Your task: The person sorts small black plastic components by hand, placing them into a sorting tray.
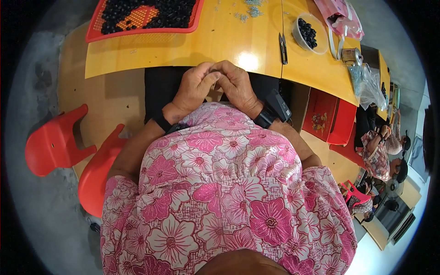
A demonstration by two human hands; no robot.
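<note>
Yellow table (220,41), red basket (142,34), black parts (172,13), pink-and-white floral garment (220,192), red chair (50,149)

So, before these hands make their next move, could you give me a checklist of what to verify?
1. Both hands visible: ok. The bare left hand and bare right hand meet before the edge of the glossy yellow tabletop.
2. Anything between the fingers: cannot tell; they are curled together.
3. Red plastic mesh tray on the tabletop: ok, holding many small black pieces.
4. Clear round plastic bowl upright: ok, with rounded black pieces inside.
5. Small black snips out of the hands: ok, lying left of the bowl.
6. Small silvery pieces contained: not ok; they lie loose on the tabletop.
</note>
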